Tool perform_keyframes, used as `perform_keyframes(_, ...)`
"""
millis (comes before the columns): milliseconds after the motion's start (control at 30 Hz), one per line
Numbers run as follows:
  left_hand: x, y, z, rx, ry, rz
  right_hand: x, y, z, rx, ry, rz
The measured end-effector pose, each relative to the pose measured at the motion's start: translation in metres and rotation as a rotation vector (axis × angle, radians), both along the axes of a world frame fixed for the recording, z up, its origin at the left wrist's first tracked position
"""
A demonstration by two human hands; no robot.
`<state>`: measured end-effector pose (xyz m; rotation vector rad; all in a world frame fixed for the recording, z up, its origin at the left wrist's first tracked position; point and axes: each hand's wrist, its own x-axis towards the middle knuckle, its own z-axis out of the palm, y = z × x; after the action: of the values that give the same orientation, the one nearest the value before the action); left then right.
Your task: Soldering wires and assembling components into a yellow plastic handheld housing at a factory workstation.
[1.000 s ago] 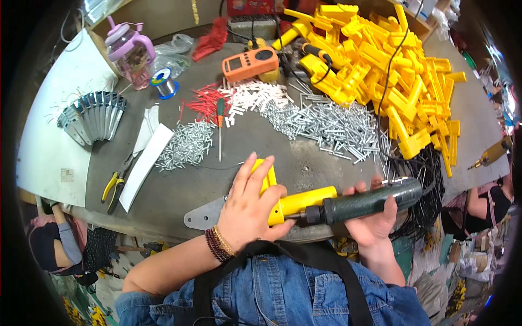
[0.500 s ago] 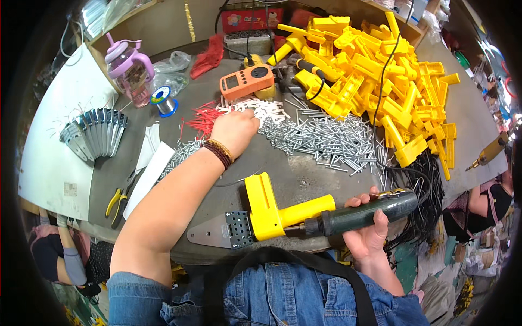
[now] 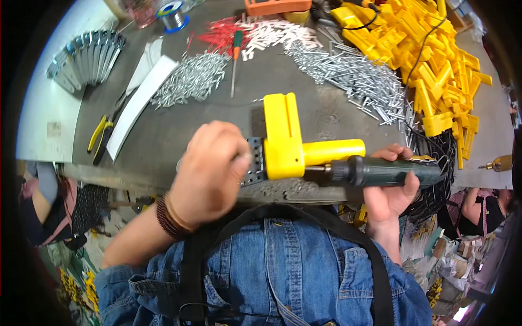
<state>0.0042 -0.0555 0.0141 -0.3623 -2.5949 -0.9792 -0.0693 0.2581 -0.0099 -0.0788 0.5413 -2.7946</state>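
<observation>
My right hand (image 3: 389, 198) grips a dark green electric screwdriver (image 3: 380, 172), its bit pointing left at a yellow plastic part (image 3: 284, 138) with a handle-like stem. A perforated metal plate (image 3: 255, 160) shows at the left side of the yellow part. Over this plate is my left hand (image 3: 209, 171), its fingers curled in and slightly blurred by motion. Whether anything small is between those fingers cannot be made out, and the hand covers most of the plate.
Piles of silver screws (image 3: 359, 76), short silver pieces (image 3: 193, 79), white tubes (image 3: 277, 35) and red pieces (image 3: 223, 35) lie beyond. A thin screwdriver (image 3: 235, 60), pliers (image 3: 100, 136), metal plates (image 3: 89, 60), solder spool (image 3: 173, 16) and yellow parts (image 3: 429, 60) surround them.
My left hand has come back from the white and red pieces to the perforated plate. A thin screwdriver now shows by that pile. The view has tilted down; my right hand keeps its grip.
</observation>
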Motion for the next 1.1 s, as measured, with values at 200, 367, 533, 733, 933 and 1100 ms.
perform_keyframes(200,0.021,0.013,-0.026,0.054,0.052,0.132,-0.002,-0.006,0.0,0.004,-0.016,0.006)
perform_keyframes(367,0.028,0.01,-0.024,0.081,0.027,0.077,0.005,-0.005,-0.001,-0.038,-0.014,-0.032)
perform_keyframes(533,0.027,0.011,-0.024,0.051,0.02,0.106,0.007,-0.009,0.002,0.005,0.005,-0.034)
perform_keyframes(733,0.021,0.009,-0.021,0.021,0.016,0.08,0.009,-0.009,0.004,-0.038,-0.009,-0.028)
perform_keyframes(933,0.019,0.008,-0.018,0.092,-0.032,0.05,0.009,-0.008,0.005,-0.028,-0.036,-0.046)
perform_keyframes(1100,0.02,0.01,-0.017,0.138,-0.064,0.059,0.008,-0.008,0.004,-0.032,-0.017,-0.025)
